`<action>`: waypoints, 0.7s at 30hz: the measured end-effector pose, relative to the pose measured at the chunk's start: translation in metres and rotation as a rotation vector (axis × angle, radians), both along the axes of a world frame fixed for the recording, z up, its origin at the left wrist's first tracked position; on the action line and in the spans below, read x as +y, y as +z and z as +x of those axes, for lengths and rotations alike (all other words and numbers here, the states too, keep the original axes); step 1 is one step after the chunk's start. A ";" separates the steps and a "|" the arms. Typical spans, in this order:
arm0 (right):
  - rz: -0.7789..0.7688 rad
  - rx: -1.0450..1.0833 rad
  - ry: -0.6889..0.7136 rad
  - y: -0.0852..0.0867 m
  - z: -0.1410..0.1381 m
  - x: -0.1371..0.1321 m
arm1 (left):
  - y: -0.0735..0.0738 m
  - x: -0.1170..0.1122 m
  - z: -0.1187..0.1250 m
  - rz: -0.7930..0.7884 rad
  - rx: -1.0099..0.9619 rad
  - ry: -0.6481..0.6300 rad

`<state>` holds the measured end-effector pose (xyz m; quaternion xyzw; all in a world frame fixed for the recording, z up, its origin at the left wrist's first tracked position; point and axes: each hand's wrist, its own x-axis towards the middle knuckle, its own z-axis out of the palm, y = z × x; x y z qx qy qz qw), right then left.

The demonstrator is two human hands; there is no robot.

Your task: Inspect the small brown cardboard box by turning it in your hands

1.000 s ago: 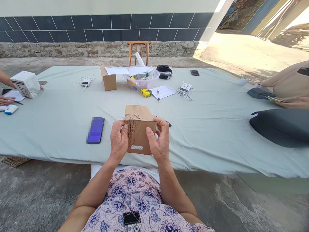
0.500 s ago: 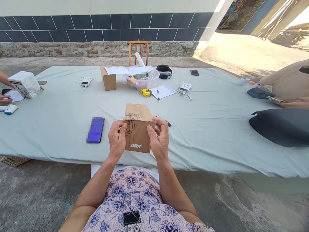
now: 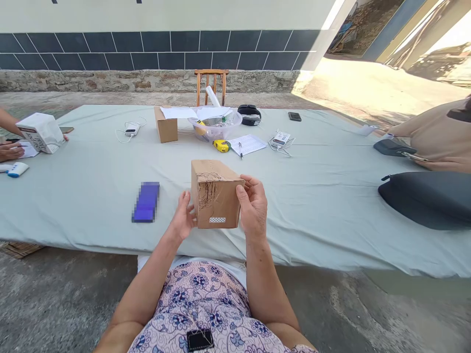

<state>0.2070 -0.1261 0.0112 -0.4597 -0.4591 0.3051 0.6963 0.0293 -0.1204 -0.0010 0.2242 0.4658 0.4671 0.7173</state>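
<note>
A brown cardboard box with dark scribbles and a small dotted white strip is held in front of me, its left side now showing. My right hand grips its right edge, thumb on the near face and fingers behind. My left hand supports the lower left side with its fingers, the thumb raised off the cardboard. Left of my left hand lies a phone with a blue, blurred screen.
Behind the box are a yellow tape measure, a written sheet with a pen, a plastic basket and another cardboard box. A black case lies right. People sit at both ends; a white box stands left.
The box has turned and shifted slightly right, baring its left side. My left hand has slid from the near upper edge to the lower left side; my right hand keeps its hold.
</note>
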 end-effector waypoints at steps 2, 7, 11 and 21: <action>-0.006 0.022 0.051 0.000 0.005 0.004 | 0.000 0.002 0.003 -0.086 -0.201 -0.053; -0.182 -0.145 -0.076 -0.018 0.034 0.030 | -0.002 0.002 0.000 -0.060 -0.308 -0.031; -0.388 -0.397 -0.268 -0.048 0.052 0.053 | -0.007 0.002 -0.003 -0.035 -0.290 -0.032; -0.545 -0.408 -0.272 -0.081 0.053 0.047 | -0.008 0.001 -0.002 -0.030 -0.303 -0.044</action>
